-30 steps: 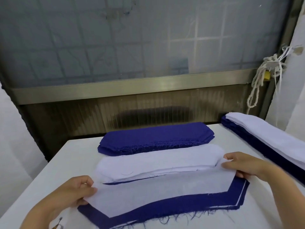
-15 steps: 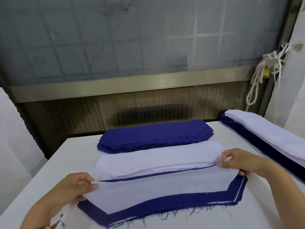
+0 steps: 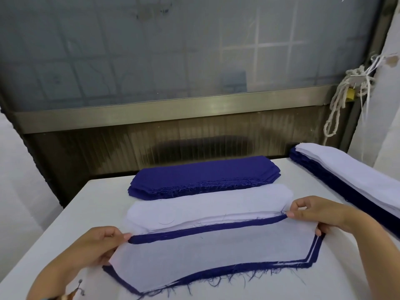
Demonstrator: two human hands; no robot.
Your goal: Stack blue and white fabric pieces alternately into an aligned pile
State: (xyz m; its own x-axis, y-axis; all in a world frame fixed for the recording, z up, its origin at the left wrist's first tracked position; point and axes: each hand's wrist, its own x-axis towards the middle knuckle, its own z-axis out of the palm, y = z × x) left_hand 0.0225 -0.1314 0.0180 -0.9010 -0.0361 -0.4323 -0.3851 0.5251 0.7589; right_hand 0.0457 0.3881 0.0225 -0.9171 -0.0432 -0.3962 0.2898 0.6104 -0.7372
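Observation:
A white fabric piece [image 3: 207,252] lies on top of a blue piece [image 3: 216,271] in the near pile, blue showing along its far and near edges. My left hand [image 3: 97,245] pinches the white piece's far left corner. My right hand [image 3: 320,213] pinches its far right corner. Behind it lies a stack of white pieces [image 3: 207,204], and further back a stack of blue pieces [image 3: 203,174].
The white table [image 3: 91,204] carries everything. A tall pile of blue and white layers [image 3: 355,180] runs along the right edge. A knotted white rope [image 3: 342,98] hangs at the back right. A metal rail and glass pane stand behind the table.
Both hands have pulled the white piece toward me, so a blue strip now shows along its far edge. The right hand has shifted slightly right.

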